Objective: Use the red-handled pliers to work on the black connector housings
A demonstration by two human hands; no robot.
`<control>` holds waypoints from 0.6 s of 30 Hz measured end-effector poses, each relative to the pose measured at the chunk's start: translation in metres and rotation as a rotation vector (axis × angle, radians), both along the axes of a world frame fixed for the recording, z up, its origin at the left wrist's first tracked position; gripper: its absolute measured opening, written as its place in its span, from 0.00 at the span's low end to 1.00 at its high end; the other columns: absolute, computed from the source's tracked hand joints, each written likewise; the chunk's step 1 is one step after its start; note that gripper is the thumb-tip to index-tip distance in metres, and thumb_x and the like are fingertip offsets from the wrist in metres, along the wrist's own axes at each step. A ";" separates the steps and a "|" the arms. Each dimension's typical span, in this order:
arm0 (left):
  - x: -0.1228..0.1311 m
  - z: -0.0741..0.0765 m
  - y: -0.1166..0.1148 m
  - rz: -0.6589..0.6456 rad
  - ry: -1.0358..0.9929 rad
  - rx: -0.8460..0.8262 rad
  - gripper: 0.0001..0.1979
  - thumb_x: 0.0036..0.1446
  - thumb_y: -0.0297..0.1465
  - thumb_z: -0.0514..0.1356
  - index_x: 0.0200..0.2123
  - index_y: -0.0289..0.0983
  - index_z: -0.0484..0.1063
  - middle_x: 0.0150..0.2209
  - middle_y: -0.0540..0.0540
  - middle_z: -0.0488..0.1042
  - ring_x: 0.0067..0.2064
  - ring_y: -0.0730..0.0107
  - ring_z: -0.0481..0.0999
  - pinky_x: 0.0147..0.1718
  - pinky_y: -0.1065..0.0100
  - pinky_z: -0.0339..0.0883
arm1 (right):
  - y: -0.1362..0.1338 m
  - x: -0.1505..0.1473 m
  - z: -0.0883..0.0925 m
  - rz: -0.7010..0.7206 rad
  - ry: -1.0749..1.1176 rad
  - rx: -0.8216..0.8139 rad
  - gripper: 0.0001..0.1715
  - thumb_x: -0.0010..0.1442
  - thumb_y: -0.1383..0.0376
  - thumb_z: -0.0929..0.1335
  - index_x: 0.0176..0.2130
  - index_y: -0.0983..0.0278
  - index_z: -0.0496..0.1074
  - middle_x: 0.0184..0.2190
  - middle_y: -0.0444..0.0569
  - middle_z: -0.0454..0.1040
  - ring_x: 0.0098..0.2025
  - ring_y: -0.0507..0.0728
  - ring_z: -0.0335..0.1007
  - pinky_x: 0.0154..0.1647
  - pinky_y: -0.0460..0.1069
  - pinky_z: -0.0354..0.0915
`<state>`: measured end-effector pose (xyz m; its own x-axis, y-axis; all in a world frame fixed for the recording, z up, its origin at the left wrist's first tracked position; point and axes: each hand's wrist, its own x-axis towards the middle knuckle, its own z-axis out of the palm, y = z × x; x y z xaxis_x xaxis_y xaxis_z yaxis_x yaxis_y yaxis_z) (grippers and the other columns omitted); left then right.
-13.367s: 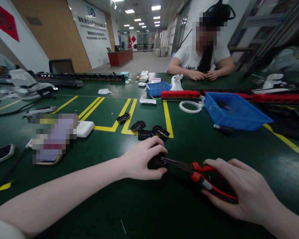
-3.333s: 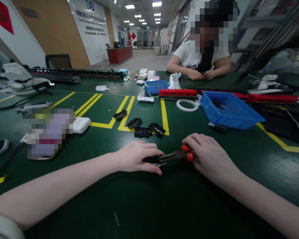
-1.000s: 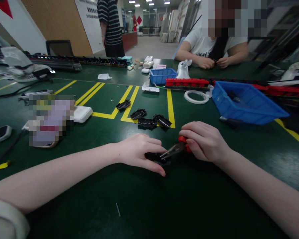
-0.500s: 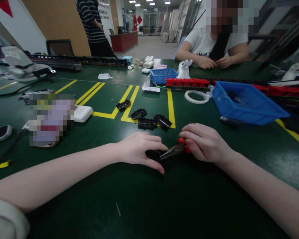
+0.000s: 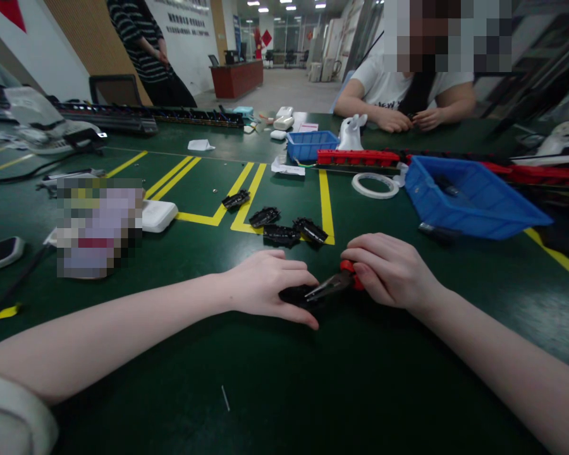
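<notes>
My left hand point(image 5: 277, 287) is closed around a small black plastic part point(image 5: 294, 295), thumb on the near side and fingers on the far side. Red-handled needle-nose pliers point(image 5: 330, 287) are gripped in my right hand point(image 5: 392, 270), with their jaws pointing left and touching the black part. What the jaw tips pinch is too dark to make out. Several similar black parts point(image 5: 281, 234) lie on the green table just beyond my hands. A thin pale pin-like piece point(image 5: 225, 398) lies on the near side.
A blue bin point(image 5: 474, 199) stands at right, beside a roll of white tape point(image 5: 374, 186). A smaller blue tray point(image 5: 312, 145) and a long red strip point(image 5: 358, 157) are farther back. At left lie a phone point(image 5: 97, 234) and a white case point(image 5: 158, 216). A person point(image 5: 408, 95) sits opposite.
Both my hands keep nearly the same pose, the pliers still at the black part. In the background, the standing person in stripes has shifted to the left.
</notes>
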<state>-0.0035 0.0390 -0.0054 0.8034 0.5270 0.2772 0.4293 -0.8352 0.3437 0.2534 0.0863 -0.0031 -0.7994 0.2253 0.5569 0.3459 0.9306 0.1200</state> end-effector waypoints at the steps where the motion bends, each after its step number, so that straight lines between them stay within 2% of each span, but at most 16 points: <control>1: 0.000 0.000 0.000 -0.020 0.013 -0.014 0.26 0.58 0.52 0.60 0.43 0.35 0.74 0.32 0.49 0.74 0.28 0.71 0.69 0.31 0.68 0.56 | 0.000 0.000 0.000 0.004 0.003 0.009 0.11 0.64 0.69 0.59 0.38 0.66 0.70 0.33 0.55 0.73 0.34 0.57 0.69 0.33 0.52 0.67; 6: 0.000 0.002 0.002 -0.074 0.031 -0.059 0.27 0.59 0.53 0.58 0.44 0.35 0.74 0.34 0.48 0.74 0.30 0.70 0.70 0.32 0.68 0.57 | 0.000 0.000 0.000 0.031 0.022 0.035 0.10 0.63 0.70 0.60 0.39 0.67 0.70 0.34 0.55 0.74 0.35 0.58 0.70 0.35 0.53 0.68; 18: 0.000 0.001 0.003 -0.093 0.054 -0.063 0.27 0.59 0.52 0.59 0.46 0.34 0.73 0.34 0.47 0.73 0.31 0.69 0.70 0.31 0.68 0.58 | 0.000 0.001 -0.001 0.033 0.027 0.004 0.11 0.63 0.69 0.60 0.38 0.67 0.71 0.34 0.55 0.74 0.35 0.57 0.70 0.34 0.52 0.68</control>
<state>-0.0036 0.0417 -0.0047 0.8625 0.4646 0.2007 0.3705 -0.8498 0.3748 0.2546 0.0867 -0.0040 -0.7913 0.1972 0.5788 0.3183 0.9410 0.1146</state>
